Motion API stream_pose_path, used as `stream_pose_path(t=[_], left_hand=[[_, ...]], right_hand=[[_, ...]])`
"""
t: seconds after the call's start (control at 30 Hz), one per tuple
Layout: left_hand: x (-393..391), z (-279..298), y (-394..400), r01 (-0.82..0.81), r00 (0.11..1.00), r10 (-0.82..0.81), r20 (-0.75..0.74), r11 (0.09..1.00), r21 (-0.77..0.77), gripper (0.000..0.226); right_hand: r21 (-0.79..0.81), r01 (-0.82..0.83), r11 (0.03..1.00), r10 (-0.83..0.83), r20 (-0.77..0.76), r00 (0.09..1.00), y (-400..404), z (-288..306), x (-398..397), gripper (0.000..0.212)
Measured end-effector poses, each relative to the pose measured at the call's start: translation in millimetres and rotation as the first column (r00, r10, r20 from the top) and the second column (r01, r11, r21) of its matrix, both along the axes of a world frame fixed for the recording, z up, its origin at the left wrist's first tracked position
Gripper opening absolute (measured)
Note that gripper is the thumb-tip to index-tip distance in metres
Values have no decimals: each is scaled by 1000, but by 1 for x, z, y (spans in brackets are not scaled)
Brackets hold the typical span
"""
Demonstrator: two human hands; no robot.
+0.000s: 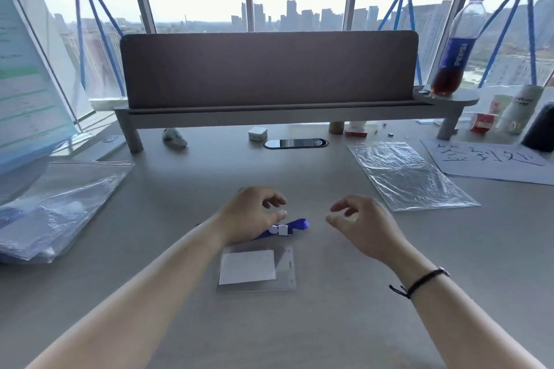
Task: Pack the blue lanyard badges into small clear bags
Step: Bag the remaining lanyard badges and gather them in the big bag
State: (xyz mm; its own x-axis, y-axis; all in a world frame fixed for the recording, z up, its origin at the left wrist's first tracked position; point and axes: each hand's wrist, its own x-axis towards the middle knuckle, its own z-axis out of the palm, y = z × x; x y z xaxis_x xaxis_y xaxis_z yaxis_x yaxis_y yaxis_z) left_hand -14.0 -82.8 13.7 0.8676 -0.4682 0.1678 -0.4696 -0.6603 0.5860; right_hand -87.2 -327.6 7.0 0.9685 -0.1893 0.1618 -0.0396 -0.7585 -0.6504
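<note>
Her left hand [250, 216] rests over the blue lanyard [295, 225], fingers loosely curled, the thumb tip lying against the strap just above its white clip [279, 230]; whether it actually pinches the strap I cannot tell. The right hand [361, 223] hovers just beside it, fingers relaxed and half curled, holding nothing. The lanyard lies near the middle of the tabletop [329, 323], its long axis running from under the left hand up toward the right edge. The clear badge holder [257, 268] lies flat just nearer the front edge. A clear bag [410, 174] lies flat toward the right edge.
</note>
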Motion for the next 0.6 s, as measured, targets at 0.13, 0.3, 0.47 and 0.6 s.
stream_pose_path(t=[0.13, 0.3, 0.47, 0.6], left_hand=[[4, -2, -46, 35, 999, -35, -10, 999, 15, 18], [5, 1, -118, 117, 993, -117, 18, 992, -40, 13], [7, -7, -174, 63, 977, -99, -189, 980, -189, 12], [10, -11, -201, -186, 816, -55, -576, 918, -351, 11]], right_hand=[[-319, 224, 921, -226, 31, 974, -61, -23, 28, 40], [-360, 331, 872, -366, -29, 930, -83, -33, 33, 40], [-385, 410, 827, -420, 63, 906, -89, -28, 32, 27], [-258, 412, 874, -393, 126, 911, -93, -29, 33, 23]])
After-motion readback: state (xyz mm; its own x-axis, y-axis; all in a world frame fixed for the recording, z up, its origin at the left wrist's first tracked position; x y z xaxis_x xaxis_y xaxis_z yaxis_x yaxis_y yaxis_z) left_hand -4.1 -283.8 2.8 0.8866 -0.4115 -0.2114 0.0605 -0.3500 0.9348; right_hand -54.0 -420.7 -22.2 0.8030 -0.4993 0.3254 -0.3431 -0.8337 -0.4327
